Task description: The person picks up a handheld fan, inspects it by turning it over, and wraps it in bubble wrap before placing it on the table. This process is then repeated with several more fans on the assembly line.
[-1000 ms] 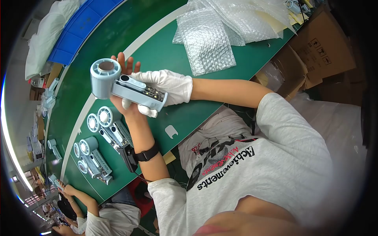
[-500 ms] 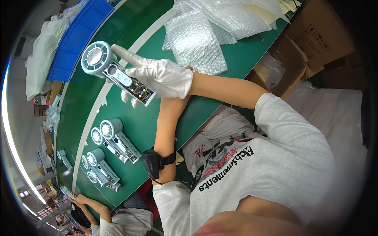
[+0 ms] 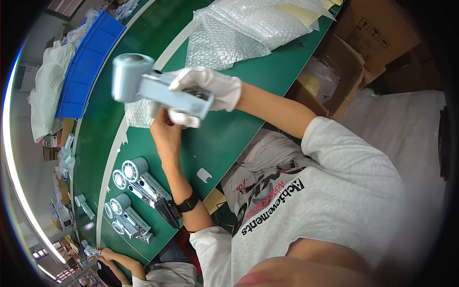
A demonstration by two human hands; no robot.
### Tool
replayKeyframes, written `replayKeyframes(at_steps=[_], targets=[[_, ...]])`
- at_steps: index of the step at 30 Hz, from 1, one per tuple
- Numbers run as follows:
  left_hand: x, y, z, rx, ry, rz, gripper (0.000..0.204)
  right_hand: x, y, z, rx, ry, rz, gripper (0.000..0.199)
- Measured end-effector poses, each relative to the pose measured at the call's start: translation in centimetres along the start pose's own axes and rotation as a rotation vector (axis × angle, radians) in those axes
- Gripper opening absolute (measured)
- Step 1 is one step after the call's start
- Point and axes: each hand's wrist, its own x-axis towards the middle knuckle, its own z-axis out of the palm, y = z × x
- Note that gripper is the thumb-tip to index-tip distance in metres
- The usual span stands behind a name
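Holding a fan (image 3: 155, 91) in the gloved right hand (image 3: 205, 86), this person has the arm stretched in from the right side, elbow bent a little. Those gloved fingers are wrapped round the handle, thumb on top, fingertips underneath. The fan's up above the green table (image 3: 227, 143), round head pointing off to the left, and it's kinda blurry. The bare left hand (image 3: 166, 131) is just below the handle, forearm angled up from the bottom with a black strap (image 3: 189, 203) on it. Its fingers are bent, but the tips are hidden, so can't tell if they're pinching the bubble bag (image 3: 137, 115) right beside them.

Compared to half a second ago: the fan has rolled over, so its side shows now instead of the grille and buttons. The left hand was tucked behind the gloved wrist, over near the bag pile (image 3: 239, 36); now it's out left. The shiny bag at the front of that pile is gone from there, and one shows under the fan.
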Motion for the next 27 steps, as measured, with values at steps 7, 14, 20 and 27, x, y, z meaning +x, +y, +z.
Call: replayKeyframes(at_steps=[7, 14, 20, 27], targets=[[0.7, -1.9, 1.4, -0.073, -0.034, -0.164, 0.01, -5.5, 2.0, 0.4, -0.272, 0.452, 0.176, 0.044], [0.8, -2.5, 0.9, -0.525, 0.27, -0.129, 0.007, -4.7, 3.8, 2.6, -1.992, 0.559, 0.194, 0.036], [-0.1, 0.9, 1.6, 0.424, 0.415, 0.567, 0.003, -2.0, 0.9, 0.0, -0.886, 0.56, 0.428, 0.029], [-0.2, 0.2, 0.3, 0.443, 0.659, 0.452, 0.003, -1.3, 3.3, 0.9, -0.126, 0.59, 0.113, 0.024]])
